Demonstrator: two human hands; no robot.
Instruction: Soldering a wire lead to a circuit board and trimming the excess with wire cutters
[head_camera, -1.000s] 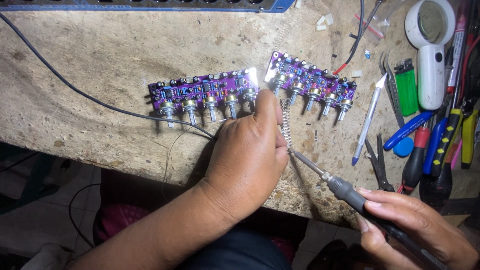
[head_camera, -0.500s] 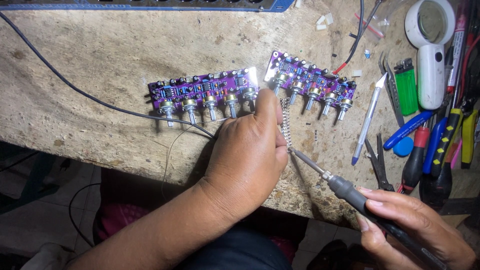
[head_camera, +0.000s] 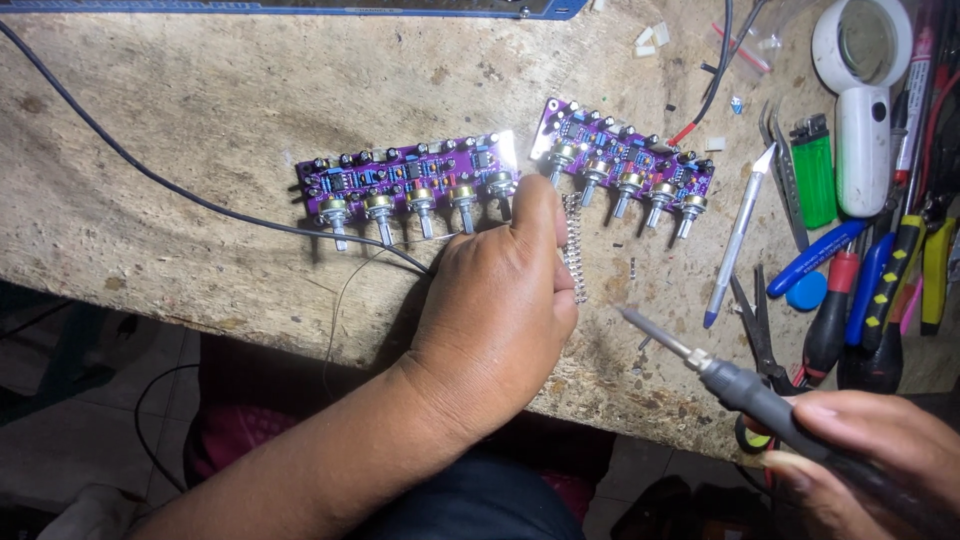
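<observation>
The left hand (head_camera: 500, 300) is pressing down flat beside a strip of pin header (head_camera: 574, 250), seemingly steadying it below the two purple boards (head_camera: 405, 178), while the right hand (head_camera: 870, 455) is gripping a soldering iron (head_camera: 720, 375), its tip lifted clear at right.

A worn, pale wooden counter (head_camera: 200, 120) fills most of the view, its surface stained and pitted, its near edge chipped. Light falls brightly on the top. Below the edge lies a dim tiled floor (head_camera: 60, 440), crossed by a thin dark cable (head_camera: 140, 420).
</observation>
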